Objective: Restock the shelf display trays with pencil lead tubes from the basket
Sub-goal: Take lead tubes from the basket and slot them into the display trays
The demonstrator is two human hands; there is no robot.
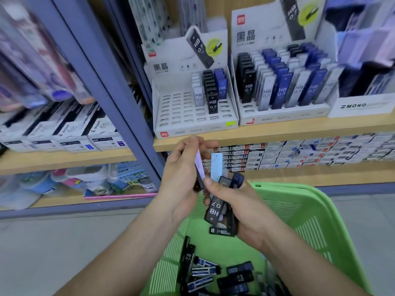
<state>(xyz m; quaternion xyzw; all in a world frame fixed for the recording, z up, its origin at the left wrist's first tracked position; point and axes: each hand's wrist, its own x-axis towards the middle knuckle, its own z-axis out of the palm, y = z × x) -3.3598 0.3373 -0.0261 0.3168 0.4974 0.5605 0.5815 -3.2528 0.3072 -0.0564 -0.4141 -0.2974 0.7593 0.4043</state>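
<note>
Over the green basket [305, 212], my right hand [239, 201] grips a bundle of pencil lead tubes [215, 208], black, blue and pale ones, some marked HB 0.7. My left hand [183, 169] pinches one tube [199, 167] upright, right beside that bundle. More loose tubes [213, 272] lie in the basket's bottom. On the shelf above stands a white display tray [181, 116], mostly bare slots with three short rows of tubes at its right. A second tray [284, 116] to its right is nearly full.
A blue shelf upright [115, 99] runs diagonally left of the trays. A MONO box [361, 105] stands at the far right of the shelf. Small boxes are stacked on the shelf below, and pen boxes sit on the left shelves. Grey floor lies below.
</note>
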